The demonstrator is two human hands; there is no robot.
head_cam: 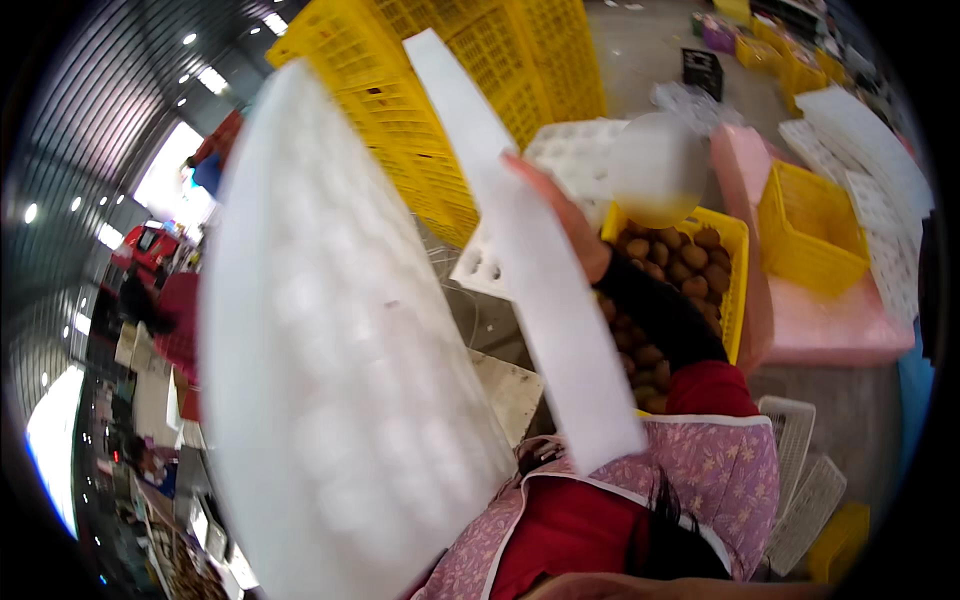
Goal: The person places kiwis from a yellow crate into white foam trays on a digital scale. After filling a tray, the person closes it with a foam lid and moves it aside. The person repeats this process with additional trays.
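A large white foam tray (352, 337) with rows of rounded cups stands tilted and blurred, filling the left centre. Beside it, a narrower white foam piece (544, 300), seen nearly edge-on, slants down toward the floral apron. My right hand (566, 217) grips that narrower piece from its right side, most fingers hidden behind it. My left hand is out of view. Under my right forearm sits a yellow plastic crate (739, 300) filled with brown, rounded fruit (694, 259), perhaps kiwifruit. More white cupped trays (574, 146) lie beyond the hand.
Stacked yellow crates (465, 82) rise ahead. At right, an empty-looking yellow crate (814, 232) rests on pink wrapped blocks (825, 330), near further white trays (885, 210). White slatted baskets (806, 510) lie lower right. Another person (176, 322) is at the left. A pale round blur covers part of the crate.
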